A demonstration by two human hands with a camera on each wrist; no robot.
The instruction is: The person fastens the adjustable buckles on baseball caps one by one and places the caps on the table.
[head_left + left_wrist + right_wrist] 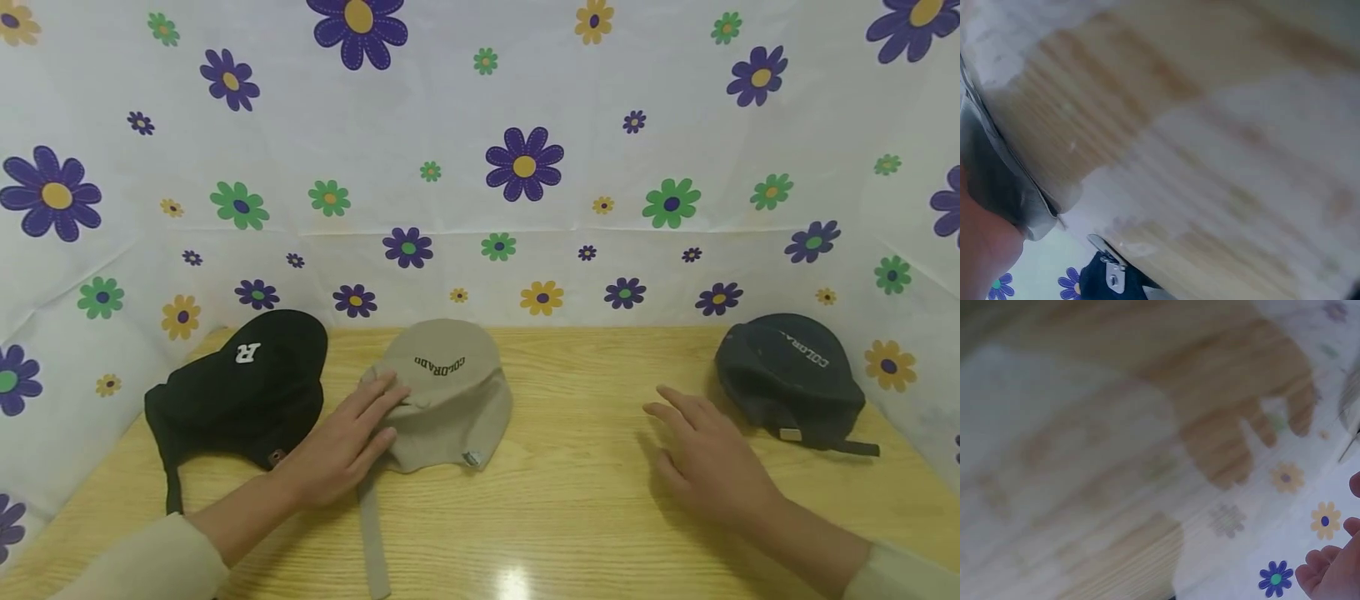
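Note:
A beige cap (453,400) lettered COLORADO lies on the wooden table, its strap trailing toward the near edge. The left hand (341,446) rests on the left side of this cap, with fairly straight fingers spread over the fabric. In the left wrist view, part of that hand (988,244) shows beside the cap's edge (1000,172). Over the table between the beige cap and a dark navy cap (791,379), the right hand (708,462) holds nothing, its fingers relaxed and apart. The right wrist view catches its fingers (1335,565) at the lower right.
On the left sits a black cap (247,392) with a white letter R, its strap hanging toward the front. The navy cap's strap and metal buckle (790,434) face the near side. A flower-patterned white cloth (450,108) rises behind and along both sides of the table (570,500).

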